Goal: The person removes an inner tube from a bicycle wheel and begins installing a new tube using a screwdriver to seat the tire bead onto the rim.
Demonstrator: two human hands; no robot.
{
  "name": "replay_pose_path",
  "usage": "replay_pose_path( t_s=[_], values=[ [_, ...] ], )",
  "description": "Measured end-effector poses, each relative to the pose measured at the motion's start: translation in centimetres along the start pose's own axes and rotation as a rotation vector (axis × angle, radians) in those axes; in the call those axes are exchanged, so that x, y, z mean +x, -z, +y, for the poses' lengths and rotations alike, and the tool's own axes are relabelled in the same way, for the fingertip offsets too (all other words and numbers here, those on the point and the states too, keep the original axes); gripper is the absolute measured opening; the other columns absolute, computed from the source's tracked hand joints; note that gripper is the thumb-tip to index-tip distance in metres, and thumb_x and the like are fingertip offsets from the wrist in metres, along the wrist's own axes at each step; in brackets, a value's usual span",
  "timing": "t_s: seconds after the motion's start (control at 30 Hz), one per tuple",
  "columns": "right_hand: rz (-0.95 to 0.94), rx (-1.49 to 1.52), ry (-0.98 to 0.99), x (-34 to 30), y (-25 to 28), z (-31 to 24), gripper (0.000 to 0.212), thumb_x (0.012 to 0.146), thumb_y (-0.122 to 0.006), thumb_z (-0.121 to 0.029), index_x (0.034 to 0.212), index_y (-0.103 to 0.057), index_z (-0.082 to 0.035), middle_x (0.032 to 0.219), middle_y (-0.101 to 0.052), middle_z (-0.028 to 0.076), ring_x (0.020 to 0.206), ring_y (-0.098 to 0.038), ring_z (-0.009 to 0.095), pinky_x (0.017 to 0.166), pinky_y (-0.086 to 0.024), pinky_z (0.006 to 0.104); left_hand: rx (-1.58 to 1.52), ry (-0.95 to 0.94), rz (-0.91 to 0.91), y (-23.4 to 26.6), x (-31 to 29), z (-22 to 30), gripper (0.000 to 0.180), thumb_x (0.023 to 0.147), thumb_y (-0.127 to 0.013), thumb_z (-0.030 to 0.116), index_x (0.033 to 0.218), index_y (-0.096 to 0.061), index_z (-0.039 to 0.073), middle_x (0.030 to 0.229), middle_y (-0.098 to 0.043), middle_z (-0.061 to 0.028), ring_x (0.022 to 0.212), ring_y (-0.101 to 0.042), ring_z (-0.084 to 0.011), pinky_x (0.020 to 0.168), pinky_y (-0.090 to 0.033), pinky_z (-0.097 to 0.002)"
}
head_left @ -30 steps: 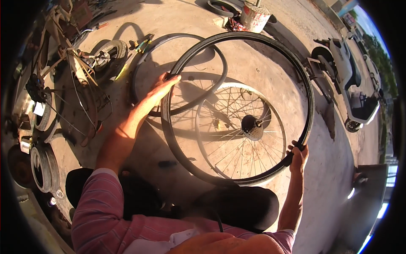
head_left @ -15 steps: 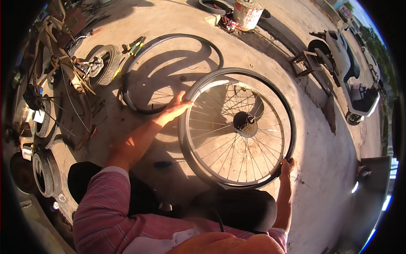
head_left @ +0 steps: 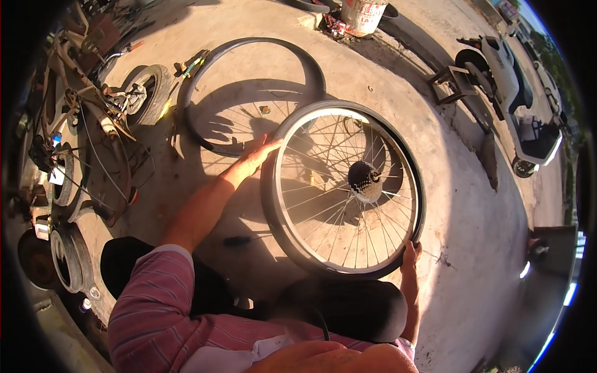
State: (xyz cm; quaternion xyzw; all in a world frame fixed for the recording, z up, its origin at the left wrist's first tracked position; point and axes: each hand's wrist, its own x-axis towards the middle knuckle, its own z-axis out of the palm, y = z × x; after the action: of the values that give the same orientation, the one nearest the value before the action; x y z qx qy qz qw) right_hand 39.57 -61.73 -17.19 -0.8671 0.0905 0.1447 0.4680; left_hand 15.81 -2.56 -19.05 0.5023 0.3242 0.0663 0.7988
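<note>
A bicycle wheel (head_left: pixel 297 239) with a black tyre, silver rim, thin spokes and a rear sprocket cluster (head_left: pixel 365 181) leans tilted before my knees. Along its upper left side my left hand (head_left: pixel 254 160) rests against the tyre, fingers stretched out rather than wrapped. At the lower right my right hand (head_left: pixel 410 255) is closed round the tyre and rim; its fingertips are partly hidden. Beyond the wheel, a loose black tyre (head_left: pixel 249 41) lies on the concrete, and my hand's shadow falls inside its ring.
Bicycle frames and parts (head_left: pixel 74 99) crowd the left, with a small wheel (head_left: pixel 149 93) beside them. Stacked tyres (head_left: pixel 65 258) lie lower left. A dark-handled tool (head_left: pixel 237 240) lies near my knee. Far off stand a bucket (head_left: pixel 362 17), a wooden stool (head_left: pixel 453 87) and a white scooter (head_left: pixel 516 105).
The wheel's right edge has shifted slightly left, and my right hand has moved left with it. My left hand's fingers now reach straighter against the tyre.
</note>
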Motion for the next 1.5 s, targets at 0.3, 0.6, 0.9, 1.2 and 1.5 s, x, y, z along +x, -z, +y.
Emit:
replay_pose_path(
  t_s=[0.3,0.6,0.9,1.2,1.5],
  values=[
    [-0.041,0.274,-0.133,-2.2,-1.2,1.3,0.038,0.093,-0.068,-0.022,0.124,-0.051,-0.008,0.09,-0.071,0.014,0.062,-0.067,0.028,0.055,-0.056,0.0395,-0.077,0.169,0.036,-1.7,-2.3,2.1,0.046,0.099,-0.069,0.037,0.131,-0.058,0.006,0.109,-0.073,-0.0127,0.09,-0.074,-0.0239,0.073,-0.061,-0.0414],
    [-0.128,0.159,-0.198,-4.1,-0.5,-1.6,0.035,0.094,-0.064,-0.019,0.119,-0.052,0.003,0.091,-0.07,0.019,0.069,-0.071,0.032,0.063,-0.059,0.0415,-0.02,0.135,0.125,-1.7,-0.5,3.8,0.034,0.099,-0.07,0.033,0.118,-0.063,0.005,0.091,-0.074,-0.012,0.074,-0.073,-0.0221,0.061,-0.06,-0.0385],
    [-0.13,0.244,-0.262,-4.1,-0.6,-0.9,0.042,0.096,-0.065,-0.029,0.12,-0.051,0.002,0.089,-0.069,0.019,0.069,-0.069,0.031,0.064,-0.058,0.0409,0.156,0.201,0.152,-3.8,0.0,5.3,0.033,0.097,-0.068,0.042,0.101,-0.065,0.009,0.071,-0.066,-0.007,0.055,-0.063,-0.0178,0.047,-0.052,-0.0348],
    [-0.062,0.395,-0.35,-8.9,-3.1,1.4,0.049,0.101,-0.062,-0.036,0.133,-0.049,-0.002,0.093,-0.063,0.014,0.08,-0.065,0.026,0.07,-0.055,0.0396,-0.084,0.328,0.121,-3.0,-2.0,4.0,0.046,0.093,-0.074,0.048,0.114,-0.066,0.008,0.088,-0.072,-0.0105,0.074,-0.071,-0.0216,0.065,-0.061,-0.0378],
    [0.199,0.451,-0.437,-13.0,-5.3,0.6,0.045,0.094,-0.069,-0.04,0.117,-0.062,-0.002,0.09,-0.074,0.022,0.061,-0.068,0.033,0.057,-0.058,0.0423,0.009,0.143,0.281,-5.5,-6.8,3.3,0.034,0.098,-0.071,0.031,0.118,-0.055,0.009,0.09,-0.064,-0.0074,0.065,-0.065,-0.019,0.056,-0.059,-0.0359]
  ],
)
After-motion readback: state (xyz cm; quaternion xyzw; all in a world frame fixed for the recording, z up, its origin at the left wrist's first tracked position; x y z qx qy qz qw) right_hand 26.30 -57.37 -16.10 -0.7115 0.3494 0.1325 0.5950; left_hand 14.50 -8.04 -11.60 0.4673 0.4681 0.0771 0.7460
